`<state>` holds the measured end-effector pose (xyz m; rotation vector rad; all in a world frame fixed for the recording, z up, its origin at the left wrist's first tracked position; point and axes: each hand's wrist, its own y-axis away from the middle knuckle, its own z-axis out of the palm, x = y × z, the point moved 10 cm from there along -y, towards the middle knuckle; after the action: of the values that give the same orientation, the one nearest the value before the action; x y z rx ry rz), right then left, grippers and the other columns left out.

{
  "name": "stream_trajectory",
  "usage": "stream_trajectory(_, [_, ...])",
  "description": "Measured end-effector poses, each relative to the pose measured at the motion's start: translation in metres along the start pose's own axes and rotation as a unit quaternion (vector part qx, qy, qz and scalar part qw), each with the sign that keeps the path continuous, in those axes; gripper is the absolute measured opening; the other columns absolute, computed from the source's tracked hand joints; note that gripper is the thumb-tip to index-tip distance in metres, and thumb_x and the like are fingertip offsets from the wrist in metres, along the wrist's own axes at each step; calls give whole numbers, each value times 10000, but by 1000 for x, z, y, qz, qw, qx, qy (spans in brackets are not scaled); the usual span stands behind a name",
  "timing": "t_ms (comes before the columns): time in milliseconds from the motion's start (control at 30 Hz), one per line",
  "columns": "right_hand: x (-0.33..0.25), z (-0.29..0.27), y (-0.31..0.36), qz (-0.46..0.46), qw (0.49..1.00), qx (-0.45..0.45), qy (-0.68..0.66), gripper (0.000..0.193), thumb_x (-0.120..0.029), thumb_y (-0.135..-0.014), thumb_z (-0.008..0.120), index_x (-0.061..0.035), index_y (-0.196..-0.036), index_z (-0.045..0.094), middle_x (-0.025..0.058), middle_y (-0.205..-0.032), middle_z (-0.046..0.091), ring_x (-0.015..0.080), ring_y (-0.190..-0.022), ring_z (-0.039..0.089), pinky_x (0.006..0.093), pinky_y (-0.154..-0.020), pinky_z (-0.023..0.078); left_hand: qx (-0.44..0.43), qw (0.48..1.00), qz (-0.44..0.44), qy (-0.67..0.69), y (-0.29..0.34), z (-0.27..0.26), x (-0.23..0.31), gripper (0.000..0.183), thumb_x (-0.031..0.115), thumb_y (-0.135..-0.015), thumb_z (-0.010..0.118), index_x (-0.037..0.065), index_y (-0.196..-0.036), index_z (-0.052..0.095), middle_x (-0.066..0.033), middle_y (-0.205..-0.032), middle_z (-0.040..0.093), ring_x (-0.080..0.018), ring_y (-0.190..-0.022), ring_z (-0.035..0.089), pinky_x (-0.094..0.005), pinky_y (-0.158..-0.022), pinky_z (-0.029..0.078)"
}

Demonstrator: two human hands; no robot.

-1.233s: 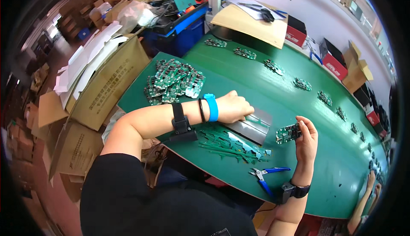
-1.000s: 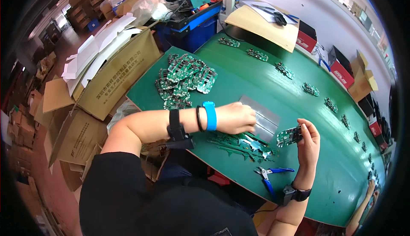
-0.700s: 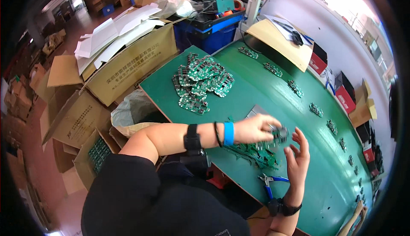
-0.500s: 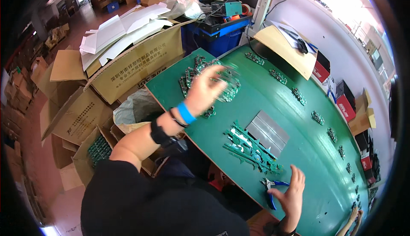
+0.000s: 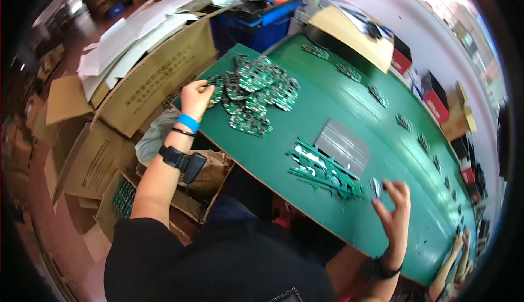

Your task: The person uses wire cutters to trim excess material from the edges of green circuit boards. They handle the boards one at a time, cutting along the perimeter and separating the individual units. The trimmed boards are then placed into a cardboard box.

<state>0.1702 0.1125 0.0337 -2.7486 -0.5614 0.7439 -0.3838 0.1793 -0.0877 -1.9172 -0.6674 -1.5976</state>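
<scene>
My left hand (image 5: 196,100) is closed with its fingertips on the edge of a green circuit board (image 5: 216,89), at the left side of a heap of circuit boards (image 5: 265,83). Part of the thumb and the grip lies behind the hand. Over the right part of the table, my right hand (image 5: 397,209) is curled around blue-handled cutting pliers (image 5: 376,186), whose metal jaws point away from me. The handles are mostly hidden by the fingers. Left of the pliers lie green board offcut strips (image 5: 327,176) beside a grey metal plate (image 5: 344,146).
A row of boards (image 5: 347,72) runs along the far side of the green table (image 5: 262,157). Open cardboard boxes (image 5: 158,78) stand left, a blue bin (image 5: 251,31) behind. Another person's hands (image 5: 461,242) are at the far right.
My left hand has moved from above the heap to its left edge and onto a board. My right hand has taken the pliers off the table and lifted them.
</scene>
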Motion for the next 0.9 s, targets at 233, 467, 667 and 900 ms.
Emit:
stream_trajectory(233, [-10, 83, -94, -75, 989, -26, 127, 464, -306, -773, 720, -78, -1170, 642, 111, -1051, 573, 309, -1003, 520, 422, -897, 393, 18, 887, 261, -380, 8, 2, 42, 362, 252, -782, 708, -11, -1028, 672, -201, -964, 630, -347, -916, 614, -402, -809, 488])
stream_trajectory(467, [9, 109, -102, -47, 987, -67, 135, 484, -351, -795, 704, -87, -1193, 628, 117, -1084, 565, 308, -1041, 509, 434, -941, 380, -323, 917, 228, -53, 154, 88, 99, 152, 87, -896, 632, -8, -1009, 668, -62, -946, 664, -102, -842, 602, -253, -732, 494])
stream_trajectory(667, [-34, 90, -69, -99, 990, -69, 67, 590, -345, -743, 749, -8, -1199, 588, 165, -1139, 551, 345, -1100, 492, 445, -951, 397, -758, 644, -88, 59, 297, 144, 59, 259, 165, -932, 628, 8, -1136, 656, -69, -945, 692, -97, -769, 620, -248, -688, 518])
stream_trajectory(900, [-52, 119, -11, -113, 983, -104, 105, 713, -324, -729, 752, 44, -1279, 486, 167, -1199, 483, 334, -1151, 447, 433, -988, 360, -824, 543, -161, -25, 348, 143, -30, 420, 308, -938, 616, -23, -1196, 607, -78, -961, 669, -126, -826, 632, -275, -728, 523])
